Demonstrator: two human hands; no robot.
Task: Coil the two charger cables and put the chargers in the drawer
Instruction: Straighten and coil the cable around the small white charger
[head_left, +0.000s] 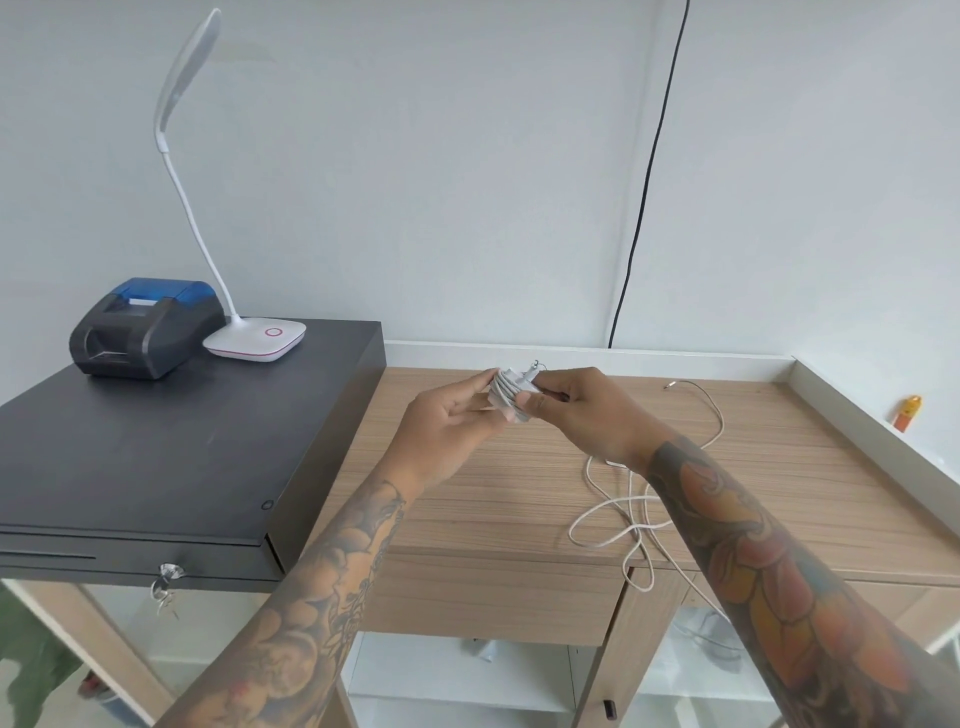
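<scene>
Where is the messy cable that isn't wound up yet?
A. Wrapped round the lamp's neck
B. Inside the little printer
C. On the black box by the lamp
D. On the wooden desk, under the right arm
D: the loose white cable sprawls in loops on the wooden desk beneath the right arm, while both hands hold the other, wound charger.

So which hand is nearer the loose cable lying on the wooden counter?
Right. The right hand hangs just above and left of the loose cable; the left hand is further left, toward the cash drawer.

Both hands raised together; left hand (447, 421) and right hand (587, 410) pinching, fingers curled.
</scene>
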